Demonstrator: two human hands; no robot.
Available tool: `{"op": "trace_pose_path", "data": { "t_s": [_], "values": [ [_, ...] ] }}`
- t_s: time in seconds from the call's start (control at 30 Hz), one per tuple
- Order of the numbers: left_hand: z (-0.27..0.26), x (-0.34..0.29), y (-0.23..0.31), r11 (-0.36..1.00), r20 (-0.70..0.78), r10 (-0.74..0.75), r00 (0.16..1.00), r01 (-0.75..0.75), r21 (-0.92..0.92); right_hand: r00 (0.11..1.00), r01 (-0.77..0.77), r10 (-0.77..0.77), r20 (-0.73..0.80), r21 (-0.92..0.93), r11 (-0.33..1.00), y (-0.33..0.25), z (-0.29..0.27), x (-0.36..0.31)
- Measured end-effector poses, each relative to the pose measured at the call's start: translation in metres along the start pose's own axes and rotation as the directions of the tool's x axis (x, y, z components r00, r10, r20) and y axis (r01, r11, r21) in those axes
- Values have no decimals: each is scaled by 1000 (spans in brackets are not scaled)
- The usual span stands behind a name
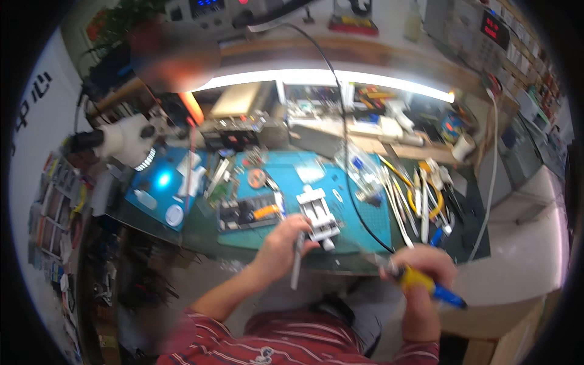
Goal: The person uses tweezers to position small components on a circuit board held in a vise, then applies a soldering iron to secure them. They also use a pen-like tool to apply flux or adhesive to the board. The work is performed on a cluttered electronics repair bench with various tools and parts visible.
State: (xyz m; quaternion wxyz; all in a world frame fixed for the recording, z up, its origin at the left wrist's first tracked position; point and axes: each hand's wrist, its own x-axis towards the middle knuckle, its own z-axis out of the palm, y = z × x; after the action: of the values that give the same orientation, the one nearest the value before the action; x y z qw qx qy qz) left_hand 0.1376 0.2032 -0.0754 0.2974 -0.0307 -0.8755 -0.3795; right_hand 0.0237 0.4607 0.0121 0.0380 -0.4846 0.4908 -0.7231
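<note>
My left hand point(281, 246) is closed on a slim grey flat object point(297, 260), seen almost edge-on, whose lower end sticks out past the front edge of the bench. Its fingertips lie beside a white and metal clamp-like holder point(319, 214) resting on the blue mat. Off to the right, my right hand point(426, 267) wraps round a tool with a yellow and blue handle point(423, 283). A thin tip points left from it, too blurred to name its kind.
A tray of parts point(249, 212) lies left of the holder on the blue mat point(365, 228). Several tweezers and pen-like tools point(398, 204) spread at right. A black cable point(345, 121) hangs down across the bench. A white microscope point(125, 141) stands at left.
</note>
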Motion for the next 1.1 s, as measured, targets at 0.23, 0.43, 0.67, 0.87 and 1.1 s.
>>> {"op": "trace_pose_path", "data": {
  "t_s": [0.23, 0.43, 0.67, 0.87, 1.1],
  "values": [
    [6, 6, -6, 999, 42, 28, 999, -27, -28, 862, -320, 343, -374, 125, 939, 62, -4, -82],
    [3, -4, -6, 971, -15, -108, 994, 103, -214, 888, -407, 332, -317, -210, 889, 60, -5, -85],
    [-28, 19, 1, 796, 41, -350, 936, 320, -514, 988, -148, 88, -130, -580, 801, 67, -8, -82],
    [-31, 42, -12, 939, 89, -120, 989, 142, -314, 999, -38, 13, -42, -697, 716, 71, -9, -89],
    [-2, 51, 1, 830, 210, -184, 960, 266, -490, 995, 78, -92, 26, -775, 627, 79, -2, -82]
  ]
}}
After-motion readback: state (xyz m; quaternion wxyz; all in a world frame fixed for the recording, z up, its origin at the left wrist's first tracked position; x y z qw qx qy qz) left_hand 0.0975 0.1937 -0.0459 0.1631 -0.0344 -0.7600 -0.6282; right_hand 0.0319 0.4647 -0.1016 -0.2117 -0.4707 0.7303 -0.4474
